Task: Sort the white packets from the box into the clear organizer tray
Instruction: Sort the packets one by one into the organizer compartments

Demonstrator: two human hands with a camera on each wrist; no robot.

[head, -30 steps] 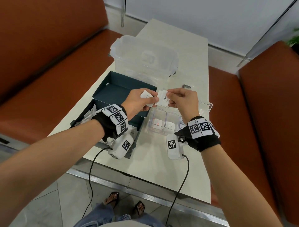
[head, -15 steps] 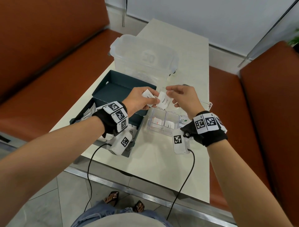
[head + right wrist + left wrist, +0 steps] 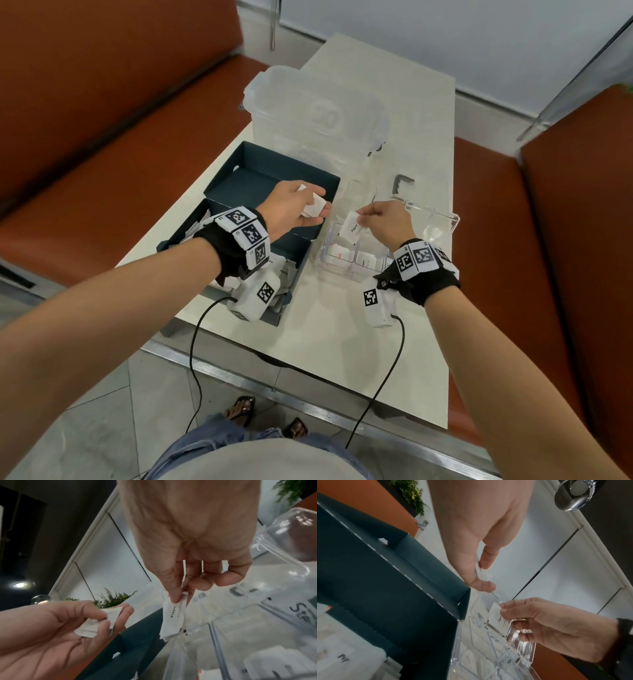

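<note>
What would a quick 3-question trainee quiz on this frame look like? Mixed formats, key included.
1. True or false: the right hand pinches a white packet above the clear organizer tray.
2. Multiple choice: the left hand holds: A) nothing; B) white packets; C) the lidded clear container.
3. Fill in: the left hand is above the dark ___, which lies left of the tray.

Key: 1 true; 2 B; 3 box.
</note>
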